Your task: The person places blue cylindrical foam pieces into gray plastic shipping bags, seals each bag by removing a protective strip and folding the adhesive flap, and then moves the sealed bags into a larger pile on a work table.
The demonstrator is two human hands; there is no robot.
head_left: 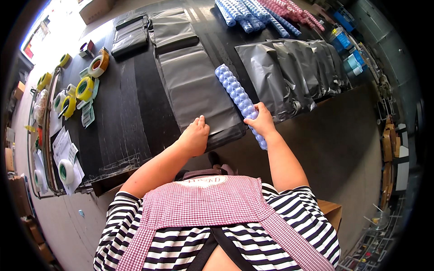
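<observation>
Right hand (261,121) clamped around a blue bumpy foam roll (238,96), left hand (195,135) pressed flat, fingers together, on a grey plastic bag (194,88), black table (126,113), tape rolls (83,88) at left

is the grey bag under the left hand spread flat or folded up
Spread flat. The grey bag lies stretched out along the black table, with the left hand pressing its near end. The right hand holds a blue bumpy roller beside it.
</observation>
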